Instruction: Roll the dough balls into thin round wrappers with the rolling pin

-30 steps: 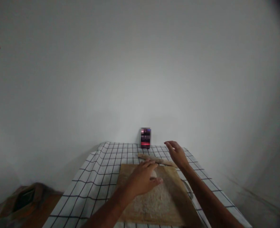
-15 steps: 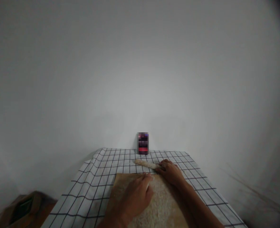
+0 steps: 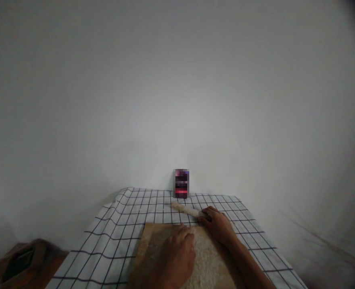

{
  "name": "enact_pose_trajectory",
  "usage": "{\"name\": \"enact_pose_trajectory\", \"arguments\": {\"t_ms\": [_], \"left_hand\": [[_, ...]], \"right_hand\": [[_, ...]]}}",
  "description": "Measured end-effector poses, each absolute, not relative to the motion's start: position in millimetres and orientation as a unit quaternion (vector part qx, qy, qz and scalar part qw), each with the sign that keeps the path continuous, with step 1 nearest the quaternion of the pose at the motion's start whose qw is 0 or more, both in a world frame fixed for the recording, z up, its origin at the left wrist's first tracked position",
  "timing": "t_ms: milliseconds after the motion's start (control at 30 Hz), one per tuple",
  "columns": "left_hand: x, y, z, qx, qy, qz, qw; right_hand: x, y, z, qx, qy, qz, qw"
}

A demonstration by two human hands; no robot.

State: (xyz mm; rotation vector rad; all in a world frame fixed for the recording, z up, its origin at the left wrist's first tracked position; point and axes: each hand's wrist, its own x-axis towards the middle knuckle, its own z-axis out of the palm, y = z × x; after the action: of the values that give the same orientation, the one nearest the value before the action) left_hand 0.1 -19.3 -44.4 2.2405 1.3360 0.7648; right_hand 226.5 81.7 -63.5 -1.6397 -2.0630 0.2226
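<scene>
A pale, floury rolling pin [image 3: 187, 209] lies slanted on the checked cloth just past the board's far edge. My right hand [image 3: 215, 222] is closed over its right end, which the fingers hide. Over the middle of the flour-dusted wooden board [image 3: 209, 261] is my left hand [image 3: 179, 253], fingers bent and close together. Its back faces me, so whatever may be under the fingertips is hidden.
A white cloth with black grid lines [image 3: 111, 237] covers the table. An upright dark, blurred-out object [image 3: 181, 184] stands at the back against the white wall [image 3: 177, 100]. A brown box [image 3: 23, 261] sits low at the left.
My left hand has shifted slightly, and its fingers look more drawn in. My right hand keeps its hold on the rolling pin. The view has tilted a little.
</scene>
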Motion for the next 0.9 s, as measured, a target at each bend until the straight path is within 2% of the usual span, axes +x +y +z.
{"name": "enact_pose_trajectory", "arguments": {"t_ms": [233, 367, 467, 700, 900], "left_hand": [[-6, -14, -36, 0.844, 0.421, 0.256, 0.213], [-21, -10, -23, 0.887, 0.338, 0.215, 0.229], [-26, -7, -16, 0.908, 0.294, 0.19, 0.229], [-16, -5, -31, 0.892, 0.348, 0.194, 0.215], [-16, -17, -20, 0.882, 0.373, 0.23, 0.175]], "right_hand": [[234, 76, -54, -0.608, -0.736, 0.087, 0.285], [231, 65, -48, -0.559, -0.752, 0.117, 0.331], [222, 56, -46, -0.53, -0.766, 0.148, 0.331], [209, 49, -53, -0.519, -0.764, 0.186, 0.336], [214, 51, -53, -0.512, -0.776, 0.188, 0.316]]}}
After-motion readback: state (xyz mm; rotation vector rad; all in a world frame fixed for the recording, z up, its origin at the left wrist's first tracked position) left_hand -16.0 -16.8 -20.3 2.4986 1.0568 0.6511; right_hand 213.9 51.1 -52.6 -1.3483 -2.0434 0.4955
